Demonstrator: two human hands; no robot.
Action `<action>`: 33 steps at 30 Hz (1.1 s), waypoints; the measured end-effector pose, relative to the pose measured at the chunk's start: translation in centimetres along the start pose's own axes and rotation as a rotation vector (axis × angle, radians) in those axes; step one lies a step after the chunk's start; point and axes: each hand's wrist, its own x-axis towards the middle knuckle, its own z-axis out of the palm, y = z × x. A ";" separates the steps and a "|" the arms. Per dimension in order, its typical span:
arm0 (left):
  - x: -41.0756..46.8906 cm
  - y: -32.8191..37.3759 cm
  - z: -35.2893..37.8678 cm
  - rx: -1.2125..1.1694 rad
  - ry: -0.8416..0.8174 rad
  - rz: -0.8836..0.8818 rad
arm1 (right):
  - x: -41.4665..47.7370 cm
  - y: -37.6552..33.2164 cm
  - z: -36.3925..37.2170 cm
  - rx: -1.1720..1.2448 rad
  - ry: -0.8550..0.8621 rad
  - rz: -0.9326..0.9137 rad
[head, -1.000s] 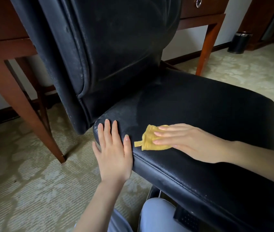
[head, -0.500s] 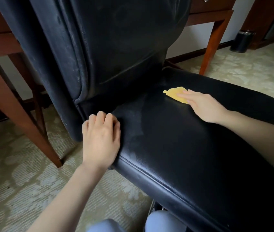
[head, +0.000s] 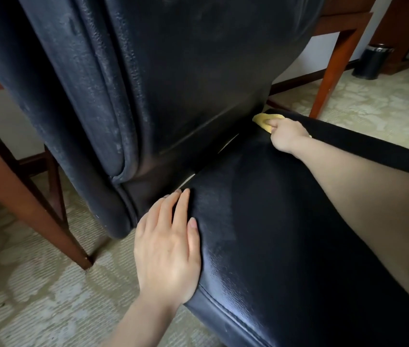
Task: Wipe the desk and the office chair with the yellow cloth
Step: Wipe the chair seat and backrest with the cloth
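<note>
The black leather office chair fills the view, its seat (head: 286, 234) in front of me and its worn backrest (head: 173, 71) rising behind. My right hand (head: 287, 136) presses the yellow cloth (head: 264, 120) onto the far back corner of the seat, close to the backrest; most of the cloth is hidden under the fingers. My left hand (head: 168, 249) lies flat on the seat's near left edge, fingers together and holding nothing. The wooden desk (head: 338, 23) stands behind the chair; only its apron and legs show.
A desk leg (head: 35, 209) stands on the pale patterned carpet at the left, another (head: 328, 78) at the right. A black cylindrical bin (head: 371, 61) sits on the floor at the far right, by dark wooden furniture.
My right hand has slid the cloth from the seat's near left edge across to its far back corner. My left hand curled over the edge, then flattened again. The view has moved closer.
</note>
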 end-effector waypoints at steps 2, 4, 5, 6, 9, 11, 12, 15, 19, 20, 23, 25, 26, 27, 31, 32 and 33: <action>0.0 0.0 0.1 0.004 0.012 0.003 | 0.1 -0.3 0.1 -0.012 -0.008 -0.063; 0.0 -0.1 0.2 0.009 0.024 0.006 | -0.3 0.0 0.3 -0.026 -0.010 -0.145; 0.0 -0.1 0.3 0.013 0.029 0.008 | -0.8 0.2 0.3 -0.024 -0.012 -0.189; 0.0 -0.1 0.4 0.015 0.029 0.008 | -1.3 0.3 0.4 -0.020 -0.017 -0.238; 0.1 0.0 0.2 0.011 0.019 0.000 | -4.0 0.3 0.3 -0.024 -0.022 -0.411; 0.1 0.1 -0.2 0.008 0.011 -0.005 | -6.4 0.2 0.2 0.005 -0.015 -0.504; 0.3 0.0 -0.2 0.009 0.007 -0.006 | -7.5 0.1 0.2 0.036 -0.015 -0.541; 0.1 0.1 -0.4 0.023 -0.012 -0.015 | -11.0 0.3 0.2 0.121 -0.029 -0.651; -0.2 0.4 -0.8 0.032 -0.008 -0.045 | -15.5 0.9 0.0 0.121 -0.046 -0.747; -0.3 0.6 -0.9 0.034 -0.003 -0.063 | -16.7 1.0 -0.1 0.134 -0.050 -0.769; -0.5 1.0 -1.5 0.105 -0.002 -0.144 | -19.6 1.3 -0.4 0.150 -0.079 -0.836; -0.5 1.3 -2.0 0.152 -0.024 -0.186 | -21.2 1.9 -0.6 0.165 -0.111 -0.864; -0.6 1.4 -2.3 0.170 -0.036 -0.192 | -21.9 2.2 -0.8 0.179 -0.127 -0.869; -0.7 1.5 -2.6 0.185 -0.040 -0.196 | -22.6 2.4 -1.0 0.194 -0.144 -0.881; -2.0 1.0 -2.8 0.182 -0.091 -0.208 | -25.2 3.8 -1.8 0.144 -0.087 -1.066; -2.4 0.7 -2.7 0.169 -0.136 -0.213 | -25.5 4.2 -2.0 0.135 -0.066 -1.100; -2.7 0.6 -2.6 0.142 -0.176 -0.218 | -25.7 4.5 -2.3 0.147 -0.066 -1.114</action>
